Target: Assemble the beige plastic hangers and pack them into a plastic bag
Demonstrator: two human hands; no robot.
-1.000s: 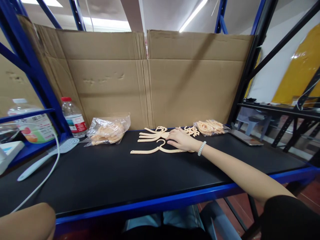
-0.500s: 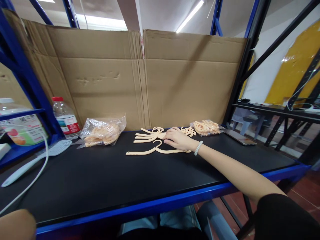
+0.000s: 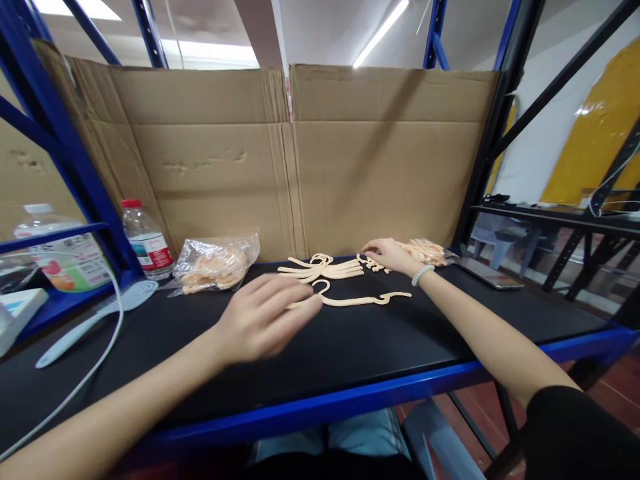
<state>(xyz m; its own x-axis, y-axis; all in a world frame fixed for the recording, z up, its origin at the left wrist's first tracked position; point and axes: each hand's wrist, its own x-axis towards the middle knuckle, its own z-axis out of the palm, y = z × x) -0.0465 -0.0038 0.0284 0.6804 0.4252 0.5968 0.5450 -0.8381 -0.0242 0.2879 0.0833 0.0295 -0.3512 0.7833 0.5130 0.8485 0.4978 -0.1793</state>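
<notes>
My right hand (image 3: 393,256) reaches over the small cream hook-shaped pieces (image 3: 373,265), its fingers bent and slightly apart; nothing shows between them. Blurred by motion, my left hand (image 3: 265,317) hovers over the left part of a cream plastic hanger (image 3: 345,302), fingers stretched and apart. The hanger lies on the black table with its hook upward, and its left arm is mostly covered by that hand. A small curved piece (image 3: 395,296) sits at the hanger's right end. Just behind lies a stack of similar hangers (image 3: 340,270).
Clear bags of cream parts lie at the back left (image 3: 215,267) and back right (image 3: 425,252). A phone (image 3: 487,273) rests at the right. At the left are a red-capped bottle (image 3: 147,243), a pale blue paddle-shaped brush (image 3: 95,323) and a white cable (image 3: 107,350). Cardboard (image 3: 210,160) stands behind.
My right hand has moved right, from the hangers to the small hook pieces, uncovering the piece at the hanger's right end. My left hand has come in from the lower left to the hanger.
</notes>
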